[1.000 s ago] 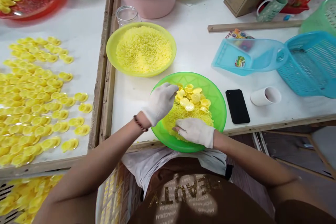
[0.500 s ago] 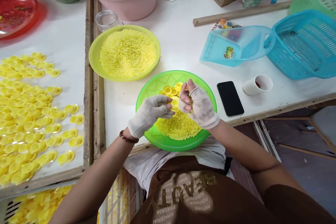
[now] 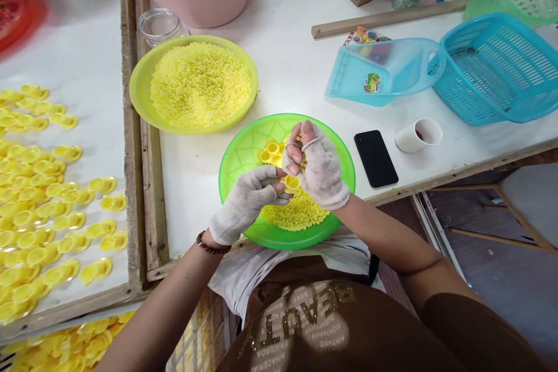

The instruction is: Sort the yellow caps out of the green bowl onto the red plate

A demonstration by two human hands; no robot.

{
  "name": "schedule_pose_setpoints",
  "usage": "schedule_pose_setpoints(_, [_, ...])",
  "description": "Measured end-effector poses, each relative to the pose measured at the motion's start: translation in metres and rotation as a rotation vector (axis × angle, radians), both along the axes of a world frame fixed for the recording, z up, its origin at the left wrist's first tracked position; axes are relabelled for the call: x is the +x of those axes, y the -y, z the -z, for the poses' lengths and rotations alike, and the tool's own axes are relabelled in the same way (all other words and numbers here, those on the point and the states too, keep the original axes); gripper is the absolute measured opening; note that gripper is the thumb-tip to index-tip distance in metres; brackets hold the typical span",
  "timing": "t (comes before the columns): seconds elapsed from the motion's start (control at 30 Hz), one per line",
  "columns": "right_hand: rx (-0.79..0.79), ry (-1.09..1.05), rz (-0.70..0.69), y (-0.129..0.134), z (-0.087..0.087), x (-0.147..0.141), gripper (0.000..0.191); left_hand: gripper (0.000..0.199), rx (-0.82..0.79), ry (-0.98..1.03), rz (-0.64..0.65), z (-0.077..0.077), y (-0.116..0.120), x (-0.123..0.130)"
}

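My left hand (image 3: pixel 246 200), in a white fingerless glove, pinches a small yellow plastic cup (image 3: pixel 292 182) by its edge between thumb and fingers. Close above it and to the right is my right hand (image 3: pixel 321 170), gloved alike, its fingers curled in with the tips together; what lies inside them is hidden. Both hands are over a green plastic basin (image 3: pixel 233 157). Yellow pellets (image 3: pixel 300 214) heap in its near part, and several more small yellow cups (image 3: pixel 271 151) lie behind, partly covered by my right hand.
A yellow bowl (image 3: pixel 138 90) of pellets stands behind to the left. Many yellow cap-like pieces (image 3: pixel 43 203) cover the left table beyond a wooden rail (image 3: pixel 133 145). To the right are a black phone (image 3: pixel 376 158), white cup (image 3: pixel 412 138), blue scoop (image 3: pixel 349 78) and blue basket (image 3: pixel 483 78).
My right hand has come closer to my left hand and the yellow cup. The left hand keeps its pinch on the cup. The whole view has shifted a little, so the table things appear further left.
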State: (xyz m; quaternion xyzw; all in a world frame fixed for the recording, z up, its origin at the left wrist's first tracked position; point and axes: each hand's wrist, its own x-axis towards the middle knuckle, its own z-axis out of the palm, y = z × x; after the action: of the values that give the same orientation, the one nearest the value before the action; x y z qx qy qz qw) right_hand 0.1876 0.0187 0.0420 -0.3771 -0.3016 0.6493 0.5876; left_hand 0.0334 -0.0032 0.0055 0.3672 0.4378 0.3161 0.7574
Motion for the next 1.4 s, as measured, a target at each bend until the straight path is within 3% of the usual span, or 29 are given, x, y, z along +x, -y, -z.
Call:
schedule_pose_setpoints(0.3, [0.046,0.002,-0.028,0.004,0.003,-0.003,0.04,0.043,0.038,0.104,0.02,0.004,0.001,0.002])
schedule_pose_setpoints(0.5, [0.073,-0.008,-0.018,0.002,0.006,-0.004,0.042,0.024,0.114,0.066,-0.015,0.006,0.007,0.005])
schedule_pose_setpoints(0.93, [0.125,0.051,0.024,0.001,0.012,-0.001,0.041,0.024,0.106,-0.039,-0.1,0.006,0.009,0.01])
schedule_pose_setpoints(1.23, [0.19,0.194,0.02,0.006,0.012,0.005,0.032,0.023,0.143,-0.089,-0.115,0.012,0.008,0.009])
schedule_pose_setpoints(1.4, [0.242,0.57,-0.118,0.017,0.014,0.027,0.025,0.025,0.113,-0.126,-0.139,0.007,0.009,0.005])
